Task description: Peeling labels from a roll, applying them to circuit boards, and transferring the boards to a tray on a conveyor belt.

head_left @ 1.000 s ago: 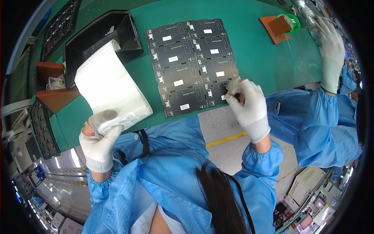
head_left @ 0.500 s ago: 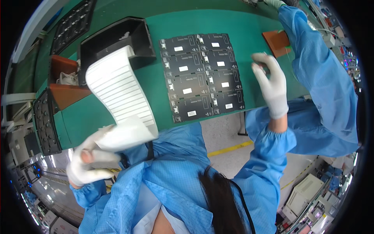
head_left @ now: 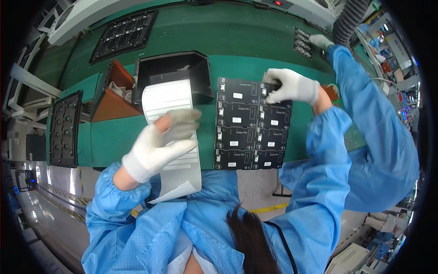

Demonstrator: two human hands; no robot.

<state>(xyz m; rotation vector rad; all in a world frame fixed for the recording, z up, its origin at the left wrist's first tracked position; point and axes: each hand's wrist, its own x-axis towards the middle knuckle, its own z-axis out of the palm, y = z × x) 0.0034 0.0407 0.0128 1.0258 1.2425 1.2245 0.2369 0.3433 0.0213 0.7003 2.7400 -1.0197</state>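
A panel of black circuit boards lies on the green mat near the front edge, in two columns. White labels show on most of its boards. My right hand, in a white glove with bare fingertips, is at the panel's far right board, thumb and forefinger apart. That board is partly hidden, and whether the fingers touch it I cannot tell. Left of the panel, a long strip of white labels runs from the black bin over the table's front edge, its near end curled. My left hand, similarly gloved, is over the strip, fingers stretched and blurred.
Behind the strip stands a black bin. Beside it is a brown box holding pale cloth. Black trays lie at left and far left. At right, a co-worker's blue sleeve reaches to a small dark board.
My left hand has let go of the strip's curled end and moved up and right over the labels. My right hand has moved left onto the panel's far right board. The view has shifted.
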